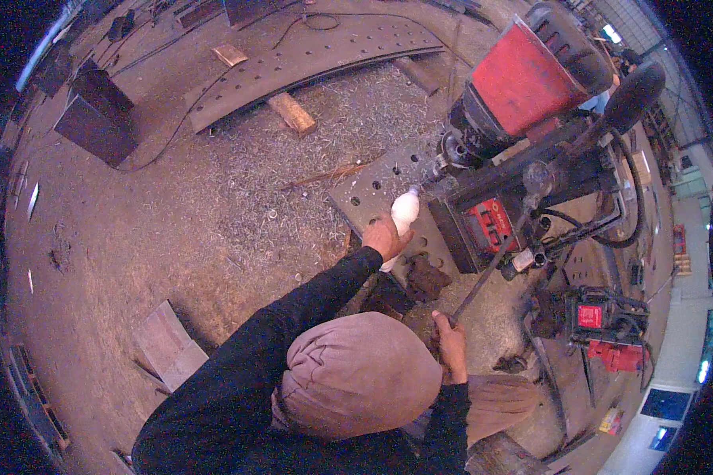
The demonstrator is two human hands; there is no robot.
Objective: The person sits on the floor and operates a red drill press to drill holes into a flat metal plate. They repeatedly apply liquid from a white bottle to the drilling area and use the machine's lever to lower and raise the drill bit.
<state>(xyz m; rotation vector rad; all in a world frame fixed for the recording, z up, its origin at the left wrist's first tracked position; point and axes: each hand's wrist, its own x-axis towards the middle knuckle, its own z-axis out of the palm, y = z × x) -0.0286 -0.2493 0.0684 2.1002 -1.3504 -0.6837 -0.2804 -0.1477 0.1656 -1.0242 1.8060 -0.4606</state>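
My left hand [384, 239] is closed round a white squeeze bottle [405, 208], whose top points toward the lower end of a red and black magnetic drill press [523, 79]. That machine stands tilted in view on a steel plate [356, 184] with rows of round holes. Whether the bottle touches the drill's cutter I cannot tell. Lower right, my right hand [451, 348] is wrapped round the end of a long metal feed lever [486, 279] that runs up to the drill's side. A dark brown rag [427, 279] lies between the two hands.
Metal shavings [269, 174] cover the floor beside the plate. Beyond are a long perforated plate [333, 59], a wooden block [291, 115] and a dark steel box section [97, 119]. A second red and black machine [590, 317] stands at right. Cables trail across the floor.
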